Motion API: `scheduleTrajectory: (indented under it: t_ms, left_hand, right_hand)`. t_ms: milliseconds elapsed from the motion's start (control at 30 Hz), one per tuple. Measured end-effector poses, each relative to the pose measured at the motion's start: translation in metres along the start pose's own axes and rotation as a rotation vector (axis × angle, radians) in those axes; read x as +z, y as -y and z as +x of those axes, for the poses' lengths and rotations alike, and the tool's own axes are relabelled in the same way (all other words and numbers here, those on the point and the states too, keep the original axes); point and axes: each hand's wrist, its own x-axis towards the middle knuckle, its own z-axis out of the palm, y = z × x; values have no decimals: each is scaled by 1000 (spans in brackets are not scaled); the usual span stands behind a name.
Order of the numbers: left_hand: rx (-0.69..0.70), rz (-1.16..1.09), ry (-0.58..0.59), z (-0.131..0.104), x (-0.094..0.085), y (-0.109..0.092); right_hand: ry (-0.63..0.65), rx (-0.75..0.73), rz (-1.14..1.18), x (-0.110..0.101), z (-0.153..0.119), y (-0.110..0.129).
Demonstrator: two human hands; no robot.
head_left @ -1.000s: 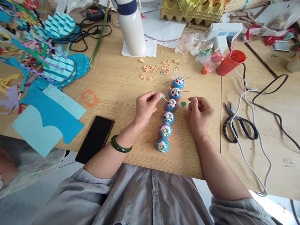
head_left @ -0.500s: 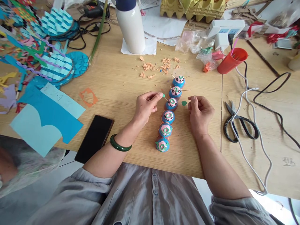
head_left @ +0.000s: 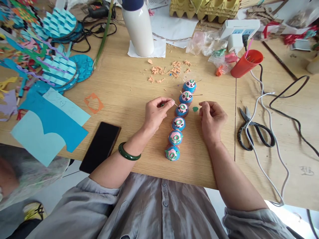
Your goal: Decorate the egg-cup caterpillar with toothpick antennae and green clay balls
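Note:
Six blue balls with pink faces and green trim stand in a row on the table, among them the third ball [head_left: 182,109] from the back. Beside its left side, my left hand [head_left: 157,113] pinches the end of a thin stick; a bit of green shows between the fingers. On the other side my right hand [head_left: 213,120] is closed, thumb against forefinger, near a flat green piece [head_left: 195,109]; whatever its fingertips hold is too small to name. Thin sticks also jut from the two rearmost balls, one of them the far ball [head_left: 189,86].
A black phone [head_left: 100,146] and blue paper [head_left: 56,116] lie left. Scissors [head_left: 254,127], cables and a red cup [head_left: 246,63] are at the right. A white bottle [head_left: 139,31] and orange crumbs [head_left: 157,70] lie beyond the balls. A person's shoe [head_left: 34,211] shows lower left.
The green bit at my left fingertips has gone from there, and green now shows further back between the fingers. My right hand is almost unmoved. A shoe has come into view lower left.

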Motion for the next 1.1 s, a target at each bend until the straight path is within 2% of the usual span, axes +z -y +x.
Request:
scheduleTrajectory:
  t_ms: [467, 800, 867, 933, 1033, 1100]
  left_hand:
    - [-123, -60, 111, -5, 0, -10]
    - [-141, -94, 193, -4, -2, -14]
    - [-148, -123, 177, -3, -3, -14]
    - [-134, -178, 106, -2, -3, -15]
    - [-48, -259, -12, -4, -5, -18]
    - [32, -257, -26, -9, -6, -23]
  right_hand:
    - [8, 2, -4, 0, 1, -2]
    - [16, 10, 23, 0, 1, -1]
    - [15, 10, 19, 0, 1, -2]
    - [9, 3, 9, 0, 2, -3]
    - [-12, -30, 2, -1, 0, -3]
    - [-40, -76, 2, -1, -2, 0]
